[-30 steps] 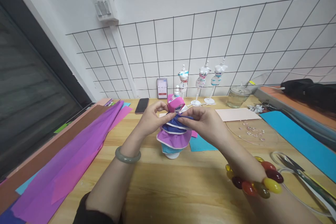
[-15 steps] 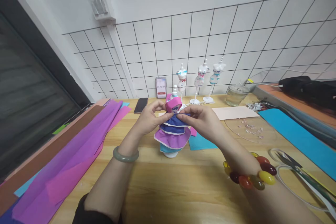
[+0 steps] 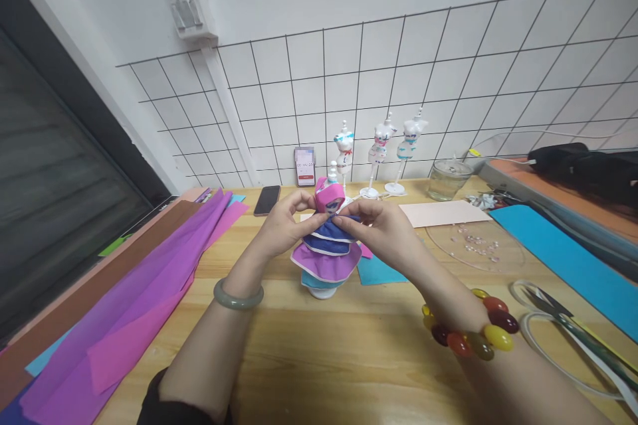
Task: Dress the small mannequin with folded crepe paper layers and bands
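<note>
A small mannequin doll (image 3: 326,249) stands upright on the wooden table (image 3: 349,358), dressed in a pink top and layered blue, purple and teal paper skirts. My left hand (image 3: 284,226) pinches the dress at the doll's waist from the left. My right hand (image 3: 383,231) pinches the blue ruffle at the waist from the right. Both sets of fingertips meet just below the pink top. I wear a green bangle on the left wrist and a beaded bracelet on the right.
Purple, pink and brown paper sheets (image 3: 124,305) lie along the left. Three small mannequins (image 3: 381,149), a phone (image 3: 268,200), a timer (image 3: 306,166) and a glass (image 3: 448,179) stand behind. Blue paper (image 3: 563,255), a clear plate with beads (image 3: 473,246) and scissors (image 3: 563,322) are on the right.
My hands have shifted slightly along the blue ruffle at the doll's waist; the view has tilted a little. The doll stays in place.
</note>
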The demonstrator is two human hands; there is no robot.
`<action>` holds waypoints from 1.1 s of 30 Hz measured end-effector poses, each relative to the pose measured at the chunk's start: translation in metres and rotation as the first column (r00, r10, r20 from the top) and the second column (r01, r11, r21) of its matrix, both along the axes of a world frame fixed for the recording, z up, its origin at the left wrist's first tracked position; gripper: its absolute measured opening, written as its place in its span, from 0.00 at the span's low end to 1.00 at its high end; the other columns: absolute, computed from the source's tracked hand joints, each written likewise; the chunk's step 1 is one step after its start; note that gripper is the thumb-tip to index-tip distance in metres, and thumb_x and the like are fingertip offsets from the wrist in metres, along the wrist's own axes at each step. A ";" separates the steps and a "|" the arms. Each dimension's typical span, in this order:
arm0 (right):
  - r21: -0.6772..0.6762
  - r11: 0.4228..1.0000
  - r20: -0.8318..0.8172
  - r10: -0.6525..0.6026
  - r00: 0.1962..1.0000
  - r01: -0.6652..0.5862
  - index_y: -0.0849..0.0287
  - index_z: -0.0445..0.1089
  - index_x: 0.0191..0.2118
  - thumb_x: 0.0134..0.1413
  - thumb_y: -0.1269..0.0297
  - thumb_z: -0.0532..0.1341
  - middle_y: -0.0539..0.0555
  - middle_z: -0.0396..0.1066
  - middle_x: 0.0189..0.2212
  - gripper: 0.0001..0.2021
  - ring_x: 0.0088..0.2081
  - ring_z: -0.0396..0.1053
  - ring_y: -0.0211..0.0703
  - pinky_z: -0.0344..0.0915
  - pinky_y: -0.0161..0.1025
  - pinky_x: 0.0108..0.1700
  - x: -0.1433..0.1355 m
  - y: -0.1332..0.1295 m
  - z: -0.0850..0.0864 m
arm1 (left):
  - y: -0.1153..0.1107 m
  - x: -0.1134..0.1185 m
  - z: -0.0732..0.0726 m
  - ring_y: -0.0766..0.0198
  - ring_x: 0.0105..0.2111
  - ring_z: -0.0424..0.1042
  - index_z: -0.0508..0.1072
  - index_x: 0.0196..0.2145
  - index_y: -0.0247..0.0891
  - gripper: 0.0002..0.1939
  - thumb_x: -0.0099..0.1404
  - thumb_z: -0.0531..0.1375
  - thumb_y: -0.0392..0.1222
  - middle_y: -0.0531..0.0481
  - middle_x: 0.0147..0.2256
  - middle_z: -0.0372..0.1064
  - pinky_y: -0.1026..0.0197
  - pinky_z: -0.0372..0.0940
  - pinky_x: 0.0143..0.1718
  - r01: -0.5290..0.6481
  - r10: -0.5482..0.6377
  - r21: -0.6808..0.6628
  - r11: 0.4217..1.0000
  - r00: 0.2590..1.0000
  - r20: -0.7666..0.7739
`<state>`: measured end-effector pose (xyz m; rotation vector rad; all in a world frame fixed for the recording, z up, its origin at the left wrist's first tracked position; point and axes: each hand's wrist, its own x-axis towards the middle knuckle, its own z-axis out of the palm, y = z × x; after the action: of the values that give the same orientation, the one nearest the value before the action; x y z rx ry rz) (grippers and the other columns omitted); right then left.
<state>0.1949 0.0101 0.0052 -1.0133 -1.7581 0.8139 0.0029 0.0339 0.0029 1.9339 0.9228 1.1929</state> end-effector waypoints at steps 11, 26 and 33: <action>0.036 0.998 0.075 -0.051 0.996 0.048 0.59 0.72 0.29 0.52 0.59 0.61 0.52 0.74 0.26 0.09 0.27 0.68 0.40 0.63 0.37 0.28 -0.001 -0.003 0.003 | -0.003 -0.001 0.003 0.59 0.45 0.68 0.68 0.36 0.38 0.11 0.59 0.62 0.47 0.48 0.38 0.69 0.55 0.60 0.50 0.025 -0.025 0.012 1.000 0.998 -0.054; 0.138 0.990 0.114 -0.010 0.993 -0.006 0.57 0.75 0.33 0.55 0.62 0.60 0.52 0.75 0.30 0.07 0.32 0.70 0.43 0.64 0.40 0.34 0.000 -0.008 0.008 | -0.003 0.004 0.001 0.63 0.40 0.69 0.65 0.32 0.38 0.09 0.57 0.63 0.42 0.51 0.34 0.67 0.59 0.61 0.48 -0.008 0.007 0.046 0.999 1.000 0.029; -0.084 0.985 -0.117 0.138 0.983 -0.148 0.58 0.75 0.34 0.50 0.57 0.64 0.54 0.76 0.33 0.10 0.36 0.72 0.46 0.69 0.43 0.38 0.002 0.001 0.000 | -0.004 0.005 0.002 0.62 0.41 0.69 0.66 0.32 0.38 0.09 0.57 0.62 0.42 0.50 0.34 0.68 0.58 0.62 0.48 -0.018 0.018 0.052 0.998 1.000 0.010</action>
<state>0.1967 0.0113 0.0052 -0.8911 -1.7253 1.0316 0.0076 0.0299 0.0048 1.9636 0.9143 1.2467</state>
